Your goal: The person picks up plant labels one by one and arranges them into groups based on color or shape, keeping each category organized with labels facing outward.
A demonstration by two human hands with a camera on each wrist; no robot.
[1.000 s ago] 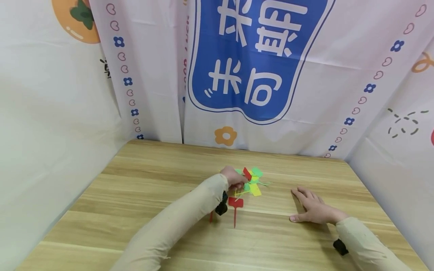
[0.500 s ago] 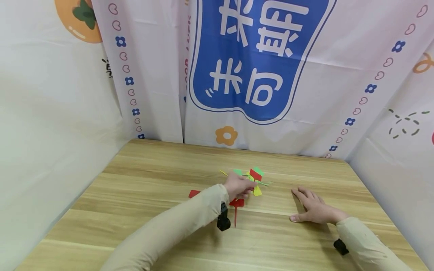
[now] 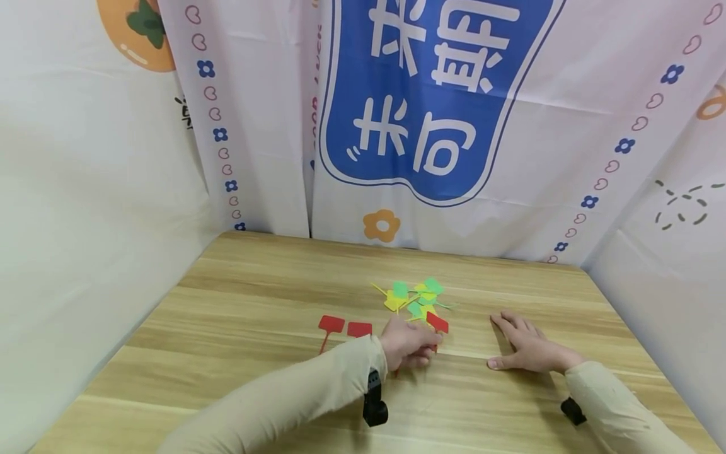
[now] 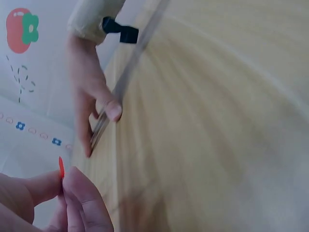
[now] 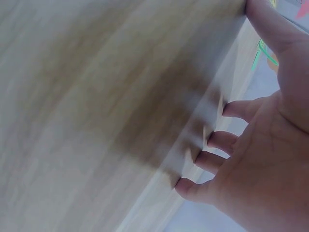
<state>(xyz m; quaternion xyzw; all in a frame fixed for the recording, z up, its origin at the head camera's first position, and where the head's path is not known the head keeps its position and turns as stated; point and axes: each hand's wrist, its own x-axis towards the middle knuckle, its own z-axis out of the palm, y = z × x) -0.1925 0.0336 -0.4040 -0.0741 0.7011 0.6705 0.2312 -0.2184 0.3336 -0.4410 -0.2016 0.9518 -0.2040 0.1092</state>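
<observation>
My left hand (image 3: 404,343) pinches a red T-shaped plant label (image 3: 437,322) between thumb and fingertips, its flat head sticking up. In the left wrist view only a thin red edge of that label (image 4: 61,167) shows above the fingers. On the table to the left lie two more red labels, one at the far left (image 3: 331,323) and another (image 3: 360,329) partly behind the sleeve; a red stem pokes out under the hand. Just beyond is a loose pile of yellow labels (image 3: 395,301) and green labels (image 3: 433,286). My right hand (image 3: 527,347) rests on the tabletop, fingers spread.
The wood-grain table (image 3: 255,277) is bounded by white printed cloth (image 3: 261,126) at the back and both sides. A small black camera (image 3: 374,407) hangs below the left wrist, another black camera (image 3: 573,410) below the right.
My left hand has drawn a red label out of the pile and brought it nearer and to the right. The two red labels on the left now show more. My right hand stays put.
</observation>
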